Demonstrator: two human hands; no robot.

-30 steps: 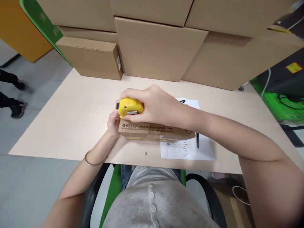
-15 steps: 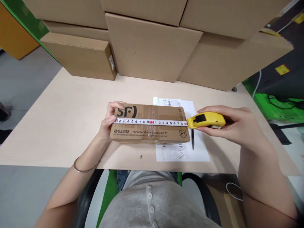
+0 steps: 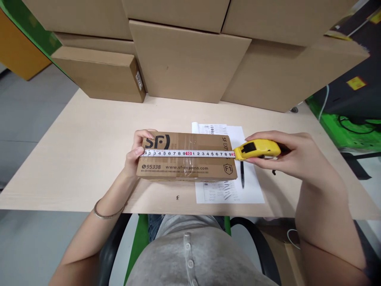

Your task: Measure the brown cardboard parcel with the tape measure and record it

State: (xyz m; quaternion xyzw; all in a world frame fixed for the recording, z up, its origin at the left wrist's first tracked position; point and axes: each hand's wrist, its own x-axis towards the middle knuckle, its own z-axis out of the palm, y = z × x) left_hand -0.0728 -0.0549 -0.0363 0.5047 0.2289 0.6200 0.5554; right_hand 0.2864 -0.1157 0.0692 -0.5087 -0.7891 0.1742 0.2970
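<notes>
Fingers (image 3: 139, 151) pinning tape (image 3: 187, 153) across box (image 3: 184, 169), case (image 3: 257, 149) right

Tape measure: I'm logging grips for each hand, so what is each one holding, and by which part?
The right hand grips the tape measure by its yellow case. The left hand pins the tape's end at the parcel's left edge.

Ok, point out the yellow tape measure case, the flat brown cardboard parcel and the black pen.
Yellow tape measure case (image 3: 258, 149), head view, on its top side.
Flat brown cardboard parcel (image 3: 184, 168), head view, on its printed front face.
Black pen (image 3: 242, 178), head view, on its barrel.
</notes>
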